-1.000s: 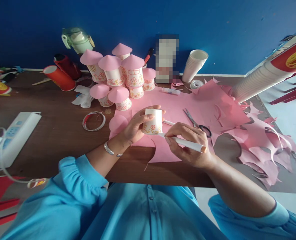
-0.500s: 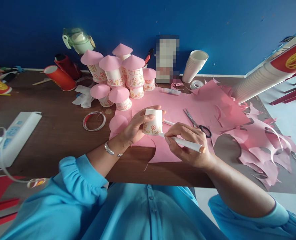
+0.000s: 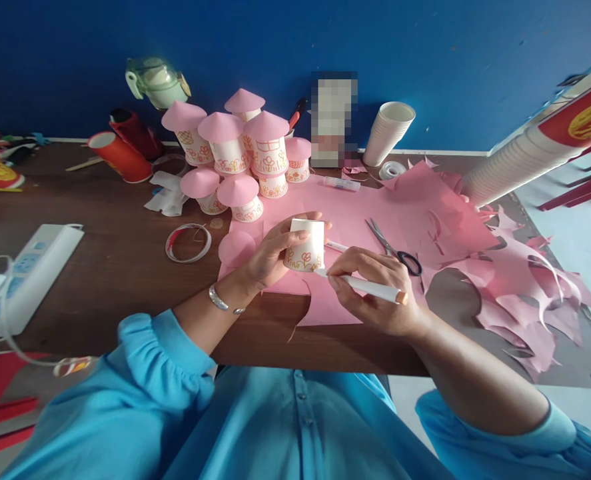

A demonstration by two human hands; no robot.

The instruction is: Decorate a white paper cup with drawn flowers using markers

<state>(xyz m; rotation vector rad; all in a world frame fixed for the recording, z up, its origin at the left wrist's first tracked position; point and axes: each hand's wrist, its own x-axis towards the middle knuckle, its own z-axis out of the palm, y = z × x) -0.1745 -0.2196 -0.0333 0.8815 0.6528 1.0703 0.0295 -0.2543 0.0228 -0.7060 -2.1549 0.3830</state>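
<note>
My left hand point(image 3: 272, 252) is closed around a white paper cup point(image 3: 307, 235), held upside down above the pink paper point(image 3: 345, 213). Near its lower rim the cup bears a drawn red flower and yellow-brown grass strokes. Between the fingers of my right hand point(image 3: 382, 287) is a white marker point(image 3: 372, 288), its tip at the cup's lower right edge. Another white pen point(image 3: 336, 246) shows partly behind the right hand. Scissors point(image 3: 394, 247) with dark handles lie just beyond that hand.
Several decorated cups with pink cone roofs point(image 3: 238, 190) stand at the back left. Pink paper scraps point(image 3: 520, 287) spread along the right. A stack of white cups point(image 3: 389, 133) stands near the blue wall. A tape roll point(image 3: 188, 243) and a power strip point(image 3: 30, 280) lie on the left.
The marker tip has shifted slightly left along the cup's lower edge, and my right hand has moved a little with it. The left hand and the cup stay nearly still.
</note>
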